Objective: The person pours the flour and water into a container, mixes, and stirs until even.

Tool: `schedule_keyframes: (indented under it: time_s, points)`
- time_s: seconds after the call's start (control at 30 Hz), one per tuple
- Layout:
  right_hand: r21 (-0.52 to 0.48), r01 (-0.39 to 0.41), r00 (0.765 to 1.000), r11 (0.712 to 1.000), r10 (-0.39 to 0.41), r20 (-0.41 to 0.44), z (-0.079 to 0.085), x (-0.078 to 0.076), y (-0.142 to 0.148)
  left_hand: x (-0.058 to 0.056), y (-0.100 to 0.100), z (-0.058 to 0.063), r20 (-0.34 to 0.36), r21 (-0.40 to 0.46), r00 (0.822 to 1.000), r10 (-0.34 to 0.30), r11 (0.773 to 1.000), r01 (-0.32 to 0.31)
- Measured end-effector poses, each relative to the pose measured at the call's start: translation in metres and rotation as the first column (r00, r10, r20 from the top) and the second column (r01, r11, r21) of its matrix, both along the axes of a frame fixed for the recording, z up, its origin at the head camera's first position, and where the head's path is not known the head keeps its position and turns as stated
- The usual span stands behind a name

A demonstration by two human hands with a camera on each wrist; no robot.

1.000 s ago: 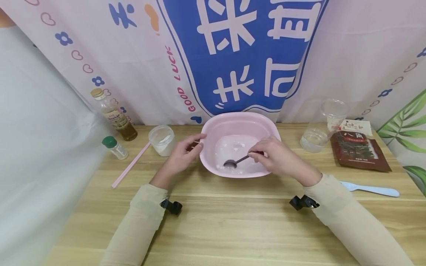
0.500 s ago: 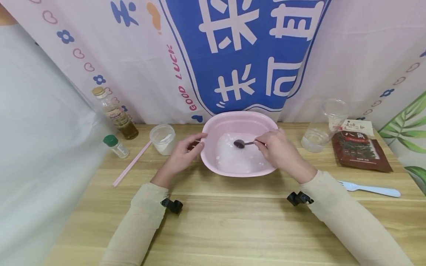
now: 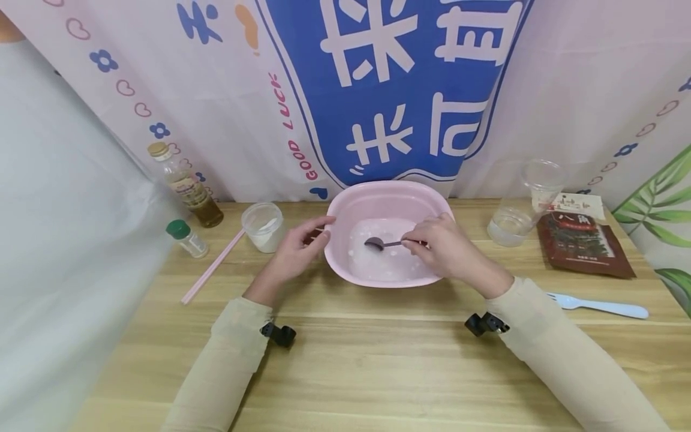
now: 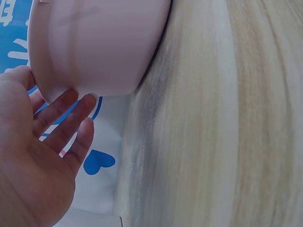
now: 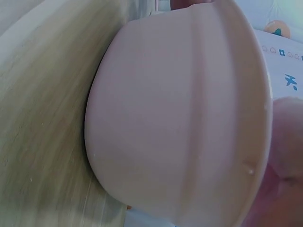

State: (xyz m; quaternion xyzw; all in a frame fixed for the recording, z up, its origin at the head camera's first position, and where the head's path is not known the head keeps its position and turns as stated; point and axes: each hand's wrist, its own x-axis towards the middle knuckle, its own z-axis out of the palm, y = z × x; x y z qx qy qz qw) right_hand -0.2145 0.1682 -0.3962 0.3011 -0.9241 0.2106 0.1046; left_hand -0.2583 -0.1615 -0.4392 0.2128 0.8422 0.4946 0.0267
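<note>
A pink plastic basin (image 3: 388, 191) stands on the wooden table, with whitish liquid and small bubbles in its bottom. My left hand (image 3: 299, 251) steadies the basin from the left. In the left wrist view, the fingers (image 4: 71, 118) reach its outer wall while one digit lies at the rim. Over the basin's right side, my right hand (image 3: 445, 251) pinches the handle of a dark brown spoon (image 3: 374, 243), whose bowl is down at the liquid. The basin's wall hides the spoon in the right wrist view, where my right hand (image 5: 286, 142) shows blurred behind the rim.
Left of the basin are a tub of white powder (image 3: 263, 228), pink chopsticks (image 3: 212, 268), a green-capped shaker (image 3: 186, 239) and an oil bottle (image 3: 190, 191). At right stand a clear cup with liquid (image 3: 507, 227), a brown packet (image 3: 583, 243) and a light blue fork (image 3: 599, 305).
The spoon's bowl has moved from the near side of the basin to the back, then left again, with my right hand following. My left hand has stayed at the rim.
</note>
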Motion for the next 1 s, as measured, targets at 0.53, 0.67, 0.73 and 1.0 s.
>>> schedule_keyframes:
  time_s: [0.53,0.67,0.73,1.0]
  points:
    - [-0.036,-0.119,0.992,0.992,0.121,0.041,0.002,0.008,0.003,0.001,0.000,0.001,-0.002,0.004,1.000,0.000,1.000,0.000]
    - [-0.021,-0.042,0.999,0.999,0.041,-0.020,-0.001,0.004,-0.001,0.001,0.000,0.000,0.000,0.000,1.000,-0.002,1.000,0.002]
    - [-0.005,0.010,0.999,1.000,-0.010,-0.039,-0.001,0.002,-0.001,0.001,0.001,0.000,-0.001,-0.003,1.000,-0.003,1.000,0.003]
    - [0.060,0.147,0.989,0.987,-0.145,-0.036,0.007,0.004,0.014,0.001,0.000,0.000,0.000,-0.003,1.000,0.002,1.000,-0.002]
